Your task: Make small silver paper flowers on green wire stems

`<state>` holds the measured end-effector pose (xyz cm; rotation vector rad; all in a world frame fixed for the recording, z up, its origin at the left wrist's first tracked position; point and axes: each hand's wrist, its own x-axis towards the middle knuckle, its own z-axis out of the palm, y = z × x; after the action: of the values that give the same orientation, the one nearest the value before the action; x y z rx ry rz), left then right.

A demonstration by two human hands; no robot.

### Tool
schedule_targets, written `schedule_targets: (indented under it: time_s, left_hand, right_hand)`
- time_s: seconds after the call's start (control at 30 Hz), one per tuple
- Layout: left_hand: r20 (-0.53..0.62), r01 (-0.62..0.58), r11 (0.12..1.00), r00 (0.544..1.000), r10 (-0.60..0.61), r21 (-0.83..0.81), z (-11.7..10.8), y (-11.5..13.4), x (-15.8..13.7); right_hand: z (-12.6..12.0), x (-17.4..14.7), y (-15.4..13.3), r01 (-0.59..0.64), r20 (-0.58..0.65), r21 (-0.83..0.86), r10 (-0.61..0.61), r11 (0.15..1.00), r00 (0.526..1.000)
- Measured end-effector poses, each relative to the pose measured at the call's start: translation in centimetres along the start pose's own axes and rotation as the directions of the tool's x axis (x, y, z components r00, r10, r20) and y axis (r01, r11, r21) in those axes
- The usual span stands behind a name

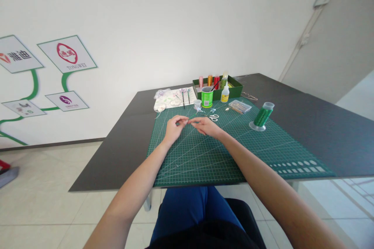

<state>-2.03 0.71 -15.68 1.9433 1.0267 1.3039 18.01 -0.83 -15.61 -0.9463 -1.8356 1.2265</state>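
Note:
Over the green cutting mat, my two hands meet at the fingertips. My left hand is closed in a pinch, thumb against fingers, on a thin green strand. The fingers of my right hand close at the near end of the same strand, with its index finger stretched toward the left fingertips. Whether the strand is thread or thin wire is too small to tell. White-handled scissors lie just beyond my right hand. A small white cup stands farther back.
A spool of green thread stands at the right. Behind are a bright green can, a glue bottle, a clear plastic case and a dark green box with thread spools. A white sheet lies back left.

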Motion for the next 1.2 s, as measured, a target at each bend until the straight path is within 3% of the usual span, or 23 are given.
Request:
schedule_targets:
  time_s: [0.37, 0.6, 1.2]
  left_hand:
    - [-0.088, 0.081, 0.993, 0.993, -0.073, 0.084, -0.2, -0.4, 0.1]
    - [-0.106, 0.054, 0.981, 0.994, -0.035, 0.186, -0.4, -0.6, 0.0]
    - [0.119, -0.092, 0.915, 0.992, 0.049, 0.393, -0.3, 0.4, -0.4]
  right_hand:
    - [-0.1, -0.3, -0.4, 0.003, -0.018, -0.033, -0.003, 0.999, 1.000]
    - [-0.1, -0.4, -0.3, 0.001, -0.008, -0.058, -0.002, 0.998, 1.000]
    - [-0.5, -0.7, -1.3, 0.011, 0.028, -0.074, -0.009, 0.997, 1.000]
